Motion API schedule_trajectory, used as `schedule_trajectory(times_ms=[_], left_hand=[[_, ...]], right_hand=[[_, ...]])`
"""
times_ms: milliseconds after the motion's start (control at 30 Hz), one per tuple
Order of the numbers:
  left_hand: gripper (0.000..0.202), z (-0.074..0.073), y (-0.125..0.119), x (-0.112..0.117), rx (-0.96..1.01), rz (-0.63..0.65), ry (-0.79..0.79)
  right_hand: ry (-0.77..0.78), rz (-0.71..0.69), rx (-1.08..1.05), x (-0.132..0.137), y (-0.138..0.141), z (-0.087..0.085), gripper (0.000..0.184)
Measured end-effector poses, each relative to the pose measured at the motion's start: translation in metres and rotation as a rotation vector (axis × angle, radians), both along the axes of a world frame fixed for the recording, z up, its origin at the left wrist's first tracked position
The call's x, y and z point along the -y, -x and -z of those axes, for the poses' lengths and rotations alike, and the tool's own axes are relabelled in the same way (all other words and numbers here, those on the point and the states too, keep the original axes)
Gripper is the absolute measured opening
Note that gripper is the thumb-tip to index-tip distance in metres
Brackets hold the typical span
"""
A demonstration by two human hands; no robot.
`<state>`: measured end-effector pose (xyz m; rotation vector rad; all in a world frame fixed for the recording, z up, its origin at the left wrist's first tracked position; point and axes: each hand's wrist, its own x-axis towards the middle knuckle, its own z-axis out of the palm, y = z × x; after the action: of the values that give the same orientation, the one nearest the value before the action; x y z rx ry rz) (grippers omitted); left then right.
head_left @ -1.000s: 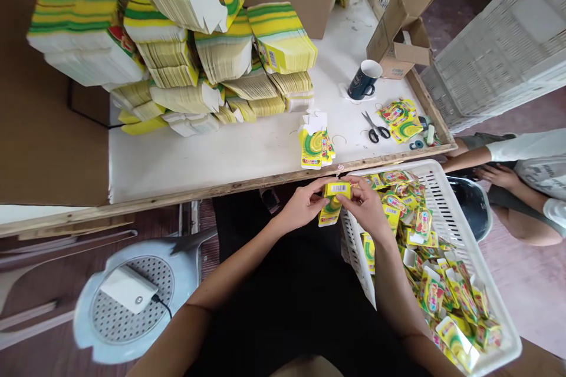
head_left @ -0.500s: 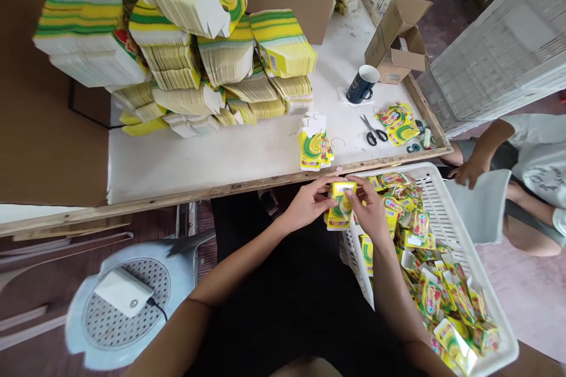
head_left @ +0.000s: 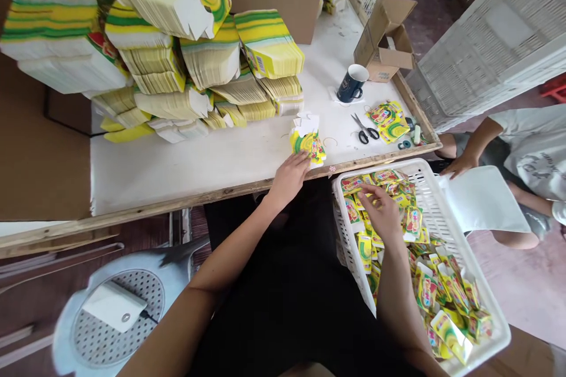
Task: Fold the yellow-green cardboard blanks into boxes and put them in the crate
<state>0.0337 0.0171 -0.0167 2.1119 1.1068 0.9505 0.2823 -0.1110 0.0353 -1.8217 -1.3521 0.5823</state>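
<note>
My left hand (head_left: pixel 289 179) lies at the table's front edge, fingers stretched over the near end of a few flat yellow and green cartons (head_left: pixel 305 140). Whether its thumb grips one is hidden. Over the white basket (head_left: pixel 480 283) hovers my right hand (head_left: pixel 382 212), its fingers apart and nothing seen in them. Below it, the basket holds many small folded boxes (head_left: pixel 413 221) in yellow, green and red, heaped loosely.
Tall stacks of flat cartons (head_left: pixel 212 59) fill the table's left and back. Scissors (head_left: pixel 365 129), a dark mug (head_left: pixel 352 83), more cartons (head_left: pixel 389 121) and an open cardboard box (head_left: pixel 384 56) stand right. Another person's hand (head_left: pixel 462 164) is beyond the basket. A stool (head_left: pixel 152 283) stands left.
The small box held between both hands has left them. My left hand has moved left and up to the flat cartons; my right hand has moved right over the basket and opened.
</note>
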Motion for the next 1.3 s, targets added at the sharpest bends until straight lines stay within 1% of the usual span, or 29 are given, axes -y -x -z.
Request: schedule_trajectory(times_ms=[67,133,167,200,233,300,367,467,567,600,633,667,700,733,767,800,833,867,900,933,1000,1100,1167,1300], left_hand=[[0.032,-0.002,0.003,0.004,0.074,-0.034,-0.06],[0.033,-0.01,0.004,0.015,0.152,-0.057,-0.158],[0.035,-0.014,0.003,0.023,0.188,-0.047,-0.22],[0.035,-0.019,0.001,0.031,0.213,-0.017,-0.28],[0.035,-0.023,-0.002,0.039,0.227,0.05,-0.335],[0.034,-0.027,-0.008,0.055,0.229,0.225,-0.37],[0.035,-0.026,-0.014,0.067,0.231,0.338,-0.322],[0.036,-0.022,-0.019,0.077,0.257,0.412,-0.213],[0.034,-0.022,-0.021,0.083,0.267,0.491,-0.202],[0.033,-0.024,-0.022,0.085,0.285,0.495,-0.217],[0.036,-0.026,-0.022,0.087,0.323,0.466,-0.223],[0.042,-0.029,-0.022,0.087,0.388,0.4,-0.203],[0.05,-0.033,-0.022,0.087,0.477,0.308,-0.145],[0.057,-0.036,-0.022,0.086,0.577,0.218,-0.042],[0.061,-0.038,-0.022,0.084,0.677,0.16,0.099],[0.063,-0.04,-0.022,0.081,0.763,0.15,0.264],[0.064,-0.041,-0.022,0.078,0.827,0.184,0.432],[0.065,-0.041,-0.021,0.075,0.869,0.245,0.579],[0.065,-0.042,-0.021,0.072,0.892,0.314,0.695],[0.065,-0.041,-0.02,0.07,0.906,0.37,0.778],[0.066,-0.041,-0.019,0.07,0.926,0.446,0.864],[0.066,-0.039,-0.018,0.073,0.945,0.501,0.898],[0.063,-0.038,-0.019,0.075,0.956,0.478,0.886],[0.058,-0.035,-0.024,0.075,0.985,0.387,0.856]], right_hand=[[0.017,-0.01,-0.133,-0.005,0.02,0.002,0.037],[0.006,-0.006,-0.302,-0.011,0.037,0.001,0.041],[-0.006,-0.002,-0.4,-0.014,0.045,0.0,0.043],[-0.02,0.006,-0.498,-0.017,0.051,0.0,0.045],[-0.037,0.021,-0.586,-0.02,0.055,-0.001,0.046],[-0.066,0.063,-0.704,-0.025,0.06,-0.001,0.044],[-0.091,0.098,-0.735,-0.027,0.061,0.001,0.042],[-0.101,0.106,-0.705,-0.024,0.059,0.005,0.04],[-0.091,0.106,-0.667,-0.018,0.056,0.011,0.039],[-0.093,0.11,-0.649,-0.017,0.055,0.012,0.038],[-0.097,0.11,-0.632,-0.015,0.054,0.013,0.037],[-0.102,0.108,-0.621,-0.014,0.053,0.013,0.036],[-0.106,0.104,-0.619,-0.014,0.053,0.013,0.036],[-0.106,0.097,-0.629,-0.013,0.053,0.013,0.037],[-0.101,0.087,-0.652,-0.013,0.054,0.013,0.038],[-0.093,0.078,-0.683,-0.013,0.055,0.013,0.039],[-0.084,0.069,-0.714,-0.013,0.057,0.013,0.04],[-0.074,0.056,-0.738,-0.013,0.06,0.013,0.039],[-0.065,0.043,-0.752,-0.013,0.063,0.013,0.039],[-0.056,0.029,-0.758,-0.013,0.066,0.013,0.038],[-0.047,0.004,-0.758,-0.013,0.071,0.012,0.037],[-0.039,-0.017,-0.777,-0.012,0.076,0.012,0.035],[-0.039,-0.01,-0.786,-0.011,0.076,0.011,0.035],[-0.048,0.004,-0.781,-0.009,0.074,0.008,0.035]])
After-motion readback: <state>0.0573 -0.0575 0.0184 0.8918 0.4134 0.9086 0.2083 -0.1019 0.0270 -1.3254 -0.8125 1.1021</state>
